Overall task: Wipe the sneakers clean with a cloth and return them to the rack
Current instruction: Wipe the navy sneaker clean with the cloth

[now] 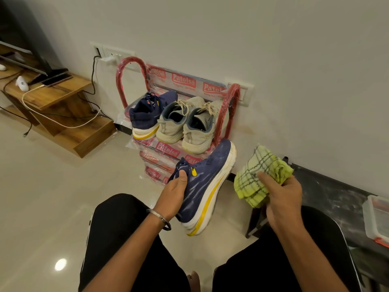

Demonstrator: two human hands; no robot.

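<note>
My left hand point(174, 194) grips a navy sneaker point(205, 186) with a white and yellow sole by its opening, held in the air with the toe pointing up toward the rack. Just right of the shoe and apart from it, my right hand point(282, 199) holds a bunched green checked cloth point(256, 175). The red shoe rack point(228, 106), wrapped in printed plastic, stands against the wall. Its top shelf carries the matching navy sneaker point(147, 114) and a pair of pale grey sneakers point(185, 123).
My knees in black trousers fill the bottom of the view. A wooden stepped TV unit point(63, 114) with cables, a phone and a TV stands at left. A dark low bench point(328, 192) with a clear plastic box point(376, 220) is at right. Glossy floor tiles lie at left.
</note>
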